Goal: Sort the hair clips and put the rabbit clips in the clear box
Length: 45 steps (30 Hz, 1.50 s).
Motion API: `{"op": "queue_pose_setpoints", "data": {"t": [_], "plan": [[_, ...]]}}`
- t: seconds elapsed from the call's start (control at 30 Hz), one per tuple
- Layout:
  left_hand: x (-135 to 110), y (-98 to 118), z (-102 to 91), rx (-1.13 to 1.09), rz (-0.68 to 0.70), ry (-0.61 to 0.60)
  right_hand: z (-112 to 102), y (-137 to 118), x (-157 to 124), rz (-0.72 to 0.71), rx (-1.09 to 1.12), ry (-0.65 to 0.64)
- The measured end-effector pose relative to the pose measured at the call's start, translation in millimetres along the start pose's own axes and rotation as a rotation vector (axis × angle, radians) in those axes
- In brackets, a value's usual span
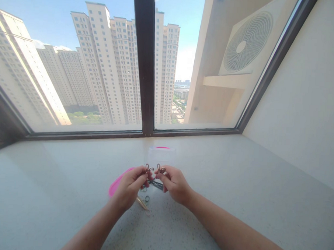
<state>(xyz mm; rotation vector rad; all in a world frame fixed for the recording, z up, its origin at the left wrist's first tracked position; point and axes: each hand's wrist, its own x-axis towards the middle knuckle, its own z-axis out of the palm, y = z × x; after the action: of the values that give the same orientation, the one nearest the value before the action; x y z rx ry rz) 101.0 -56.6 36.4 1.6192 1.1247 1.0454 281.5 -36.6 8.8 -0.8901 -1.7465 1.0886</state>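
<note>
Left forearm (92,230) and right forearm (234,231) reach over a speckled stone desk (56,183)

On the left hand (129,186), the fingers (142,174) are pressed together, pinching a small brown cord loop (148,168) at their tips. The right hand (175,184) does the same, its fingers (159,177) clamped on a matching brown cord loop (161,169). Both loops stand up just beside each other between the hands, and whether they are joined is hidden. Dark strands (156,184) show directly below them, partly behind the fingers.

Under the hands, two small dark rings (146,199) lie on the desk near a thin tan cord (143,204). A pink plastic lid (116,187) lies partly beneath the left hand, and a see-through plastic box (161,158) with a pink rim stands just beyond the loops. Farther off, a dark window frame (143,57) looks out on high-rise apartment towers (103,63), with an outdoor air-conditioner unit (248,42) mounted on the wall outside
</note>
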Motion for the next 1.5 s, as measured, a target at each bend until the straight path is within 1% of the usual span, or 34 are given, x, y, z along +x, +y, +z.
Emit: {"op": "queue_pose_setpoints", "data": {"t": [0.1,0.27,0.4,0.6,0.8,0.93,1.1,1.5], "plan": [[1.1,3.2,-0.8,-0.028,-0.025,-0.002,-0.2,3.2,0.5,0.015,0.024,-0.006],[1.8,7.9,-2.0,-0.079,-0.078,0.025,1.1,5.9,-0.9,0.024,0.065,-0.058],[1.9,9.8,-1.1,-0.13,-0.104,0.041,2.0,5.8,-1.3,0.032,0.102,-0.074],[3.0,6.2,1.2,-0.198,-0.135,0.049,2.9,2.0,-1.5,0.035,0.119,-0.045],[3.5,0.6,3.0,-0.242,-0.131,0.014,4.2,-0.4,-1.8,0.033,0.126,-0.039],[2.6,1.5,3.1,-0.263,-0.123,-0.006,3.5,-1.3,-2.0,0.052,0.123,-0.04],[2.1,1.8,3.0,-0.292,-0.123,-0.003,2.7,-0.6,-2.6,0.061,0.099,-0.024],[2.3,5.3,4.3,-0.31,-0.167,-0.033,2.8,0.9,-1.4,0.019,0.028,-0.018]]}}
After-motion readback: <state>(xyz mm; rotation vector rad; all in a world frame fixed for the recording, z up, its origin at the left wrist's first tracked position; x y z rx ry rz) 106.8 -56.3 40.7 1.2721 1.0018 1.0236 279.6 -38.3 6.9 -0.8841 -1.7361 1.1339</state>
